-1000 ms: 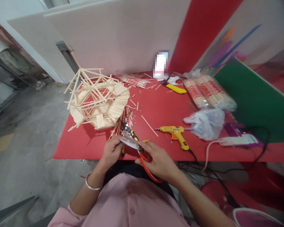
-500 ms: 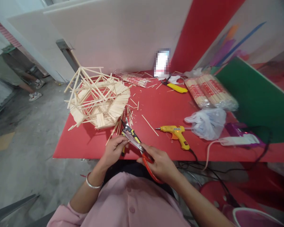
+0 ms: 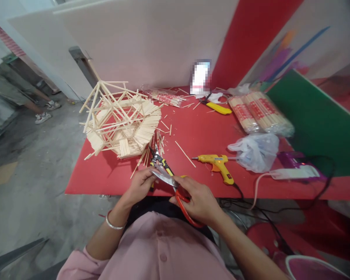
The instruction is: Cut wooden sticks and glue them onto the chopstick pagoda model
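My right hand [image 3: 200, 198] is wrapped round the red handles of a pair of scissors [image 3: 165, 177], whose metal blades point left. At the tips of the blades, my left hand [image 3: 140, 186] is closed in a pinch; what its fingers hold is too small to make out. Just beyond the scissors, pliers with yellow and black handles [image 3: 165, 164] lie over loose sticks [image 3: 138, 164]. An openwork structure of pale wooden sticks [image 3: 124, 124] stands on the left part of the red table [image 3: 183, 132].
A yellow glue gun [image 3: 217, 163] lies right of centre, beside a white plastic bag [image 3: 255, 151]. Farther back are yellow-handled pliers [image 3: 220, 108], packs of sticks [image 3: 261, 112] and a phone [image 3: 200, 77]. A green board [image 3: 317, 128] leans at right. A person's legs [image 3: 20, 93] show at far left.
The scissors have turned slightly in my right hand, and their blades look a little more level. My left hand is almost unmoved. At far left, the person's foot has shifted slightly.
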{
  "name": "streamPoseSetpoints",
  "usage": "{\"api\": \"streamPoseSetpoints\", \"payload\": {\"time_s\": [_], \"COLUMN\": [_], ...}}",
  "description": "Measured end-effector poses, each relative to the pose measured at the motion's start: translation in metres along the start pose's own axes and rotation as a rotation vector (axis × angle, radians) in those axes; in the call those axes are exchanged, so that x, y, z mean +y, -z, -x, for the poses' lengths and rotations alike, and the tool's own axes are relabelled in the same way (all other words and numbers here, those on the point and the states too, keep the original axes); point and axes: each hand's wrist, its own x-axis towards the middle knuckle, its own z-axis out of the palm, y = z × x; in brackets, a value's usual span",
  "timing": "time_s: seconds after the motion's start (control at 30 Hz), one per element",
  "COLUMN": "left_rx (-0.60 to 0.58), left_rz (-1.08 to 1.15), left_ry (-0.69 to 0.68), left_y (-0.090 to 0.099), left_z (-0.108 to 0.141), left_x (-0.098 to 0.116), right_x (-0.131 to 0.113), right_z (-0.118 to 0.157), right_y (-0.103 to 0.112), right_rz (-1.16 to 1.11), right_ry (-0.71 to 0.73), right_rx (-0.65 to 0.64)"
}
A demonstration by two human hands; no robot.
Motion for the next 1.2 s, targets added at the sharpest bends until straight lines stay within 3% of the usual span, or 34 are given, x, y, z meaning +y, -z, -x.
{"api": "streamPoseSetpoints", "payload": {"time_s": [0.17, 0.37, 0.53, 0.8, 0.97, 1.2], "left_rx": [-0.028, -0.057, -0.076, -0.064, -0.037, 0.046], "left_rz": [-0.031, 0.143, 0.172, 0.081, 0.135, 0.164], "left_ry": [0.055, 0.039, 0.017, 0.056, -0.001, 0.028], "left_y": [0.0, -0.004, -0.002, 0.002, 0.001, -0.001], "left_z": [0.002, 0.0, -0.001, 0.003, 0.0, 0.001], "left_x": [0.001, -0.004, -0.002, -0.005, -0.002, -0.005], "right_x": [0.004, 0.001, -0.001, 0.002, -0.004, -0.006], "right_z": [0.002, 0.004, 0.003, 0.003, 0.002, 0.0], "right_y": [-0.001, 0.01, 0.009, 0.004, 0.006, 0.0], "right_rz": [-0.102, 0.075, 0.042, -0.049, 0.073, 0.122], "right_ry": [0.028, -0.026, -0.025, 0.024, -0.02, -0.033], "right_rx": [0.017, -0.065, -0.065, -0.01, -0.04, 0.002]}}
